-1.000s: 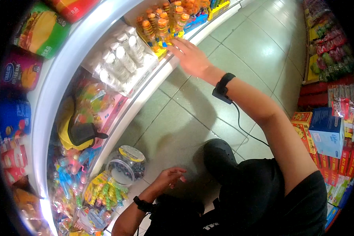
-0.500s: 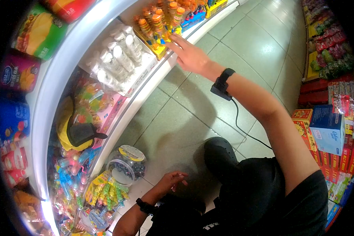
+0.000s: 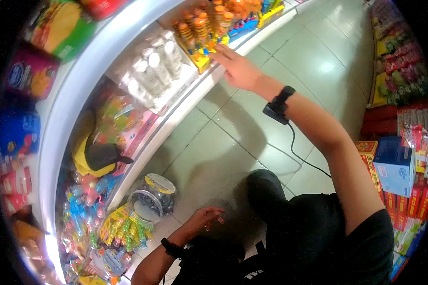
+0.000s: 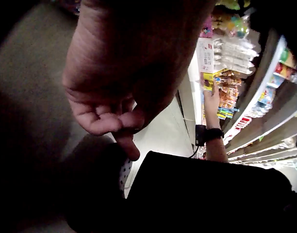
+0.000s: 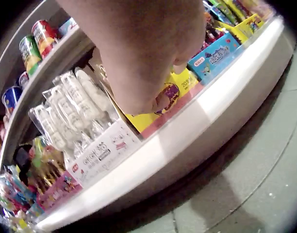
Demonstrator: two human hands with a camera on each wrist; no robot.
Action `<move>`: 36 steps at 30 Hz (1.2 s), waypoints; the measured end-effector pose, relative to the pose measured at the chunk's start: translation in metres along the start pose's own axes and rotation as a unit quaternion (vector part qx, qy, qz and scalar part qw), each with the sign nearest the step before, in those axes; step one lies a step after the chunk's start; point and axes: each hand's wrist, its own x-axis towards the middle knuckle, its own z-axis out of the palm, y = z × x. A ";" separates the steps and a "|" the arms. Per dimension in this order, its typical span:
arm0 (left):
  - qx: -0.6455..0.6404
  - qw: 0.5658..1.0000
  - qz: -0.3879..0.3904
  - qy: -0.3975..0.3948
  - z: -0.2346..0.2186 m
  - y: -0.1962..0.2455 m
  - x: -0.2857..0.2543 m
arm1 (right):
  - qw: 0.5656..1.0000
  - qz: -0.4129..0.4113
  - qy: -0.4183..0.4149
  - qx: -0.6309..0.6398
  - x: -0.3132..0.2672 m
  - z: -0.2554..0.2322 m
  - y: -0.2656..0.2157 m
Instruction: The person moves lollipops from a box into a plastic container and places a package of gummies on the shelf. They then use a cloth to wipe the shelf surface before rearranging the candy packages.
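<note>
My right hand (image 3: pixel 240 70) reaches to a yellow display box (image 5: pixel 189 82) on the shelf, its fingers extended to the front edge in the head view. Upright orange-capped striped tubes (image 3: pixel 200 29) stand in that box. In the right wrist view the hand overlaps the box front, hiding part of its purple print. Beside it sits a white box (image 5: pixel 107 151) of white bottle-shaped packs (image 5: pixel 73 104) in clear wrap. My left hand (image 4: pixel 107 107) hangs low near the body with fingers loosely curled, holding nothing; in the head view it is above the floor.
A blue display box (image 5: pixel 216 56) stands on the yellow box's other side. Along the curved shelf edge (image 5: pixel 187 116) lie bagged sweets, a yellow-and-black item (image 3: pixel 95 156) and a clear jar (image 3: pixel 150 202). Stacked cartons (image 3: pixel 393 166) line the right side. Tiled floor (image 3: pixel 214 137) runs between.
The right hand stays at the yellow box's front edge, its fingers shifting slightly along it. The view has tilted a little; the left hand hangs much as before.
</note>
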 end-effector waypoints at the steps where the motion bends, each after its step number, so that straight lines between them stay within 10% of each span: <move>1: -0.005 1.000 0.004 0.006 0.001 0.000 -0.003 | 1.000 0.008 0.005 0.024 0.001 -0.005 -0.005; 14: 0.345 0.914 0.175 0.124 0.011 0.017 -0.062 | 0.992 0.009 -0.024 0.122 -0.014 -0.032 -0.084; 18: 0.384 0.869 0.209 0.230 0.013 0.014 -0.081 | 0.978 -0.052 -0.163 0.120 -0.019 -0.028 -0.113; 21: 0.282 0.912 0.170 0.245 0.013 0.003 -0.092 | 0.944 -0.098 -0.312 0.050 -0.015 -0.025 -0.142; 26: 0.384 0.826 0.301 0.283 0.002 -0.040 -0.098 | 0.897 -0.203 -0.390 0.046 -0.023 -0.006 -0.177; 29: 0.459 0.796 0.275 0.285 0.002 -0.051 -0.107 | 0.773 -0.357 -0.523 -0.038 -0.011 -0.004 -0.210; 36: 0.508 0.756 0.299 0.286 -0.001 -0.072 -0.105 | 0.835 -0.451 -0.297 0.104 0.006 0.019 -0.325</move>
